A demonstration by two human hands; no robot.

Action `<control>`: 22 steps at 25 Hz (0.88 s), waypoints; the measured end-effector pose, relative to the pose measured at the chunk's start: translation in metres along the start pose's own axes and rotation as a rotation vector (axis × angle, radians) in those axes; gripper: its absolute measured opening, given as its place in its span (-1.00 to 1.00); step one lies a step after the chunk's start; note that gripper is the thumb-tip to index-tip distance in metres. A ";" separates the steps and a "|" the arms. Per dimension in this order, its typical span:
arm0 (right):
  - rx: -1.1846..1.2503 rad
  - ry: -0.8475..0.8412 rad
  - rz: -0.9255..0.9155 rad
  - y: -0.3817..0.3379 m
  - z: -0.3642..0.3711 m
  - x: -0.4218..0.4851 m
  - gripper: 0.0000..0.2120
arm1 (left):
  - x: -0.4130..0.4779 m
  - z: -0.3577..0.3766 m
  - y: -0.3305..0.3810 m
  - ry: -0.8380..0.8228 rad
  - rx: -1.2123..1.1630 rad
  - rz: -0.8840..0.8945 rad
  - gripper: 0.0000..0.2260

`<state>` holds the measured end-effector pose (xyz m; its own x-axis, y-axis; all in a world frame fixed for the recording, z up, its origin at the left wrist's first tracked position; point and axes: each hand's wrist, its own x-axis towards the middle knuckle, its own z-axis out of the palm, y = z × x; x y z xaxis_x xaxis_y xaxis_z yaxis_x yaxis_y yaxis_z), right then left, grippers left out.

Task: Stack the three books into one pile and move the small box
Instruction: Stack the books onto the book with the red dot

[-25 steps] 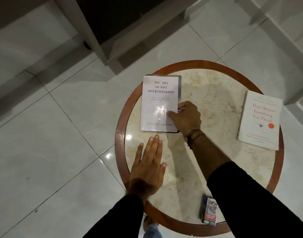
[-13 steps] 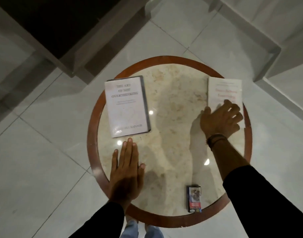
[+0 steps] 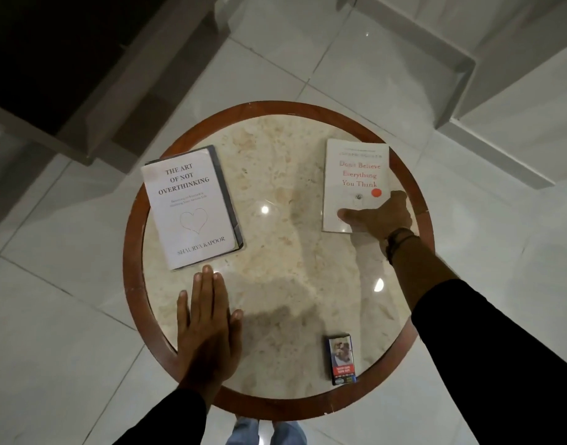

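Observation:
A white book titled "The Art of Not Overthinking" (image 3: 192,207) lies on the left of the round marble table (image 3: 291,258), on top of a darker book (image 3: 227,191) whose edge shows along its right side. A second white book with a red title (image 3: 356,171) lies on the right. My right hand (image 3: 376,216) grips its near right corner, thumb on the cover, fingers hidden at the edge. My left hand (image 3: 205,329) rests flat on the table just below the left pile, holding nothing. The small box (image 3: 340,359) stands near the front edge.
The table has a brown wooden rim (image 3: 131,252) and stands on a white tiled floor (image 3: 51,332). Dark furniture with a pale frame (image 3: 92,91) lies beyond at the upper left, and a white ledge (image 3: 468,91) at the upper right.
My right hand left the left pile, crossed to the right book, lay flat on it, then slid to its near right corner with the thumb on top. My left hand stayed flat.

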<state>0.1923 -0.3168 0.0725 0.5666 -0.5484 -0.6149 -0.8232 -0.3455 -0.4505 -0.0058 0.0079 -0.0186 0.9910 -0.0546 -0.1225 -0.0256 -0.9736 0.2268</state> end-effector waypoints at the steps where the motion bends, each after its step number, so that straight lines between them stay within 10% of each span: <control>1: -0.034 0.000 -0.056 0.000 0.001 -0.002 -0.32 | -0.001 0.001 -0.001 0.003 -0.008 0.000 -0.37; 5: -0.249 0.049 -0.173 -0.001 0.014 -0.013 -0.64 | -0.001 0.002 -0.001 0.017 -0.027 0.006 -0.36; 14: -0.202 0.065 -0.001 -0.018 0.057 -0.046 -0.09 | -0.002 0.007 -0.001 -0.029 -0.056 -0.019 -0.35; 22: 0.031 -0.146 -0.312 -0.041 0.023 -0.074 -0.78 | -0.001 0.005 0.001 -0.056 -0.059 -0.043 -0.35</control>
<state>0.1845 -0.2443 0.1212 0.7919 -0.3042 -0.5295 -0.6092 -0.4552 -0.6494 -0.0075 0.0062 -0.0229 0.9819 -0.0267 -0.1873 0.0266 -0.9605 0.2768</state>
